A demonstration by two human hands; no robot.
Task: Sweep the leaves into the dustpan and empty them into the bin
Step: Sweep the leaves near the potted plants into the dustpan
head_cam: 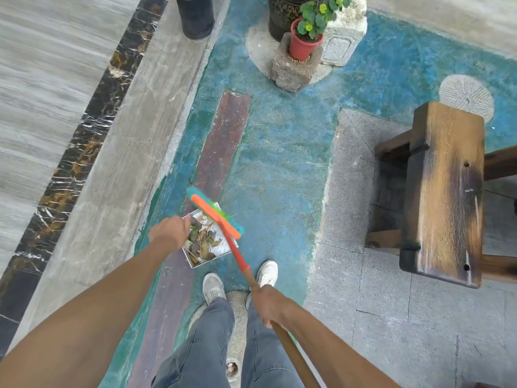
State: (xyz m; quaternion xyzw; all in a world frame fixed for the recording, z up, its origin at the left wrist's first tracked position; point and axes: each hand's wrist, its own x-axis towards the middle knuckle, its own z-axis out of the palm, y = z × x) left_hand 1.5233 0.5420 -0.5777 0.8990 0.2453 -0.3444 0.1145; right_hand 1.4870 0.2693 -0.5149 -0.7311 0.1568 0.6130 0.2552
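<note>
Head view, looking down at a patio floor (279,152) painted blue-green.

Left hand (170,233): fingers curled closed at the left rim of the dustpan (221,249). The exact point of grip is hidden behind the hand. The dustpan is a pale metal tray, just ahead of the person's two pale shoes (213,287).

Leaves (202,242): brown and dark green, piled inside the dustpan, mostly toward its left and near side. None show clearly on the floor around it.

Right hand (267,305): closed around the brown wooden handle of the broom (215,217). The handle turns red lower down and runs forward and left to an orange head with teal and green bristles. The head lies diagonally over the far right part of the dustpan; whether the bristles touch the tray I cannot tell.

Surroundings: a dark reddish plank (223,144) set in the floor runs away from the dustpan. A red pot with a green plant (303,44) stands on a stone block (293,70) at the far side. A dark bin (195,16) stands at top left on the grey strip, well apart from the dustpan. A wooden bench (444,191) is at right on grey paving.
</note>
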